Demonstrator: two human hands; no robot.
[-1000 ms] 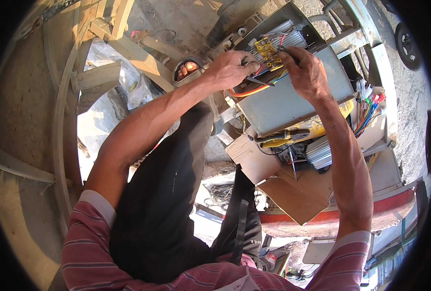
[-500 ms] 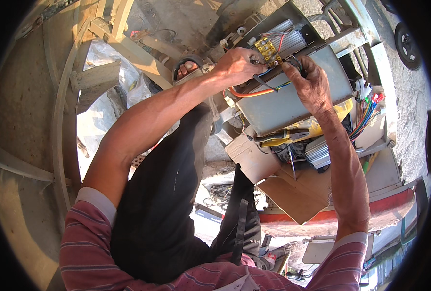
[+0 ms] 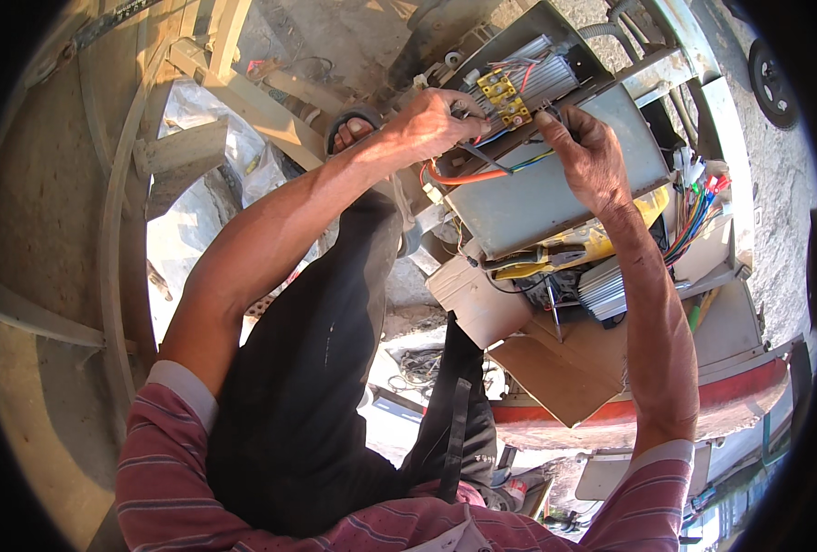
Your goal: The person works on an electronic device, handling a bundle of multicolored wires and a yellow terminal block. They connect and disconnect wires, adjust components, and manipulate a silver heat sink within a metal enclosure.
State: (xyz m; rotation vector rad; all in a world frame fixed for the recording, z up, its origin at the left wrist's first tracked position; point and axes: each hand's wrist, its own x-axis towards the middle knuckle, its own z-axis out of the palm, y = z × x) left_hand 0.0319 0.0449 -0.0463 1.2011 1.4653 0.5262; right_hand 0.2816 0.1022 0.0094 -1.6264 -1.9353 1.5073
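A yellow terminal block (image 3: 500, 92) with metal screws sits against a finned silver controller (image 3: 548, 78) in an open metal box. Just left of the block, my left hand (image 3: 434, 124) is closed, its fingertips pinching thin wires. A thick orange cable (image 3: 473, 177) bends away below those fingertips, beside a dark strip and a blue and yellow-green wire. My right hand (image 3: 588, 152) is closed at the block's right end, thumb and forefinger together. What it pinches is dark, small and mostly hidden by the fingers.
The grey metal lid (image 3: 565, 193) lies below my hands. Beyond it are a yellow tool case (image 3: 601, 241), a second finned controller (image 3: 603, 290), coloured wires with connectors (image 3: 693, 212) and cardboard (image 3: 555, 377). My sandalled foot (image 3: 353, 132) rests at the left; a wooden frame (image 3: 243, 101) stands farther left.
My left hand has drawn a little left, off the terminal block, showing more of it. The orange cable has shifted left with it. My right hand stays almost where it was.
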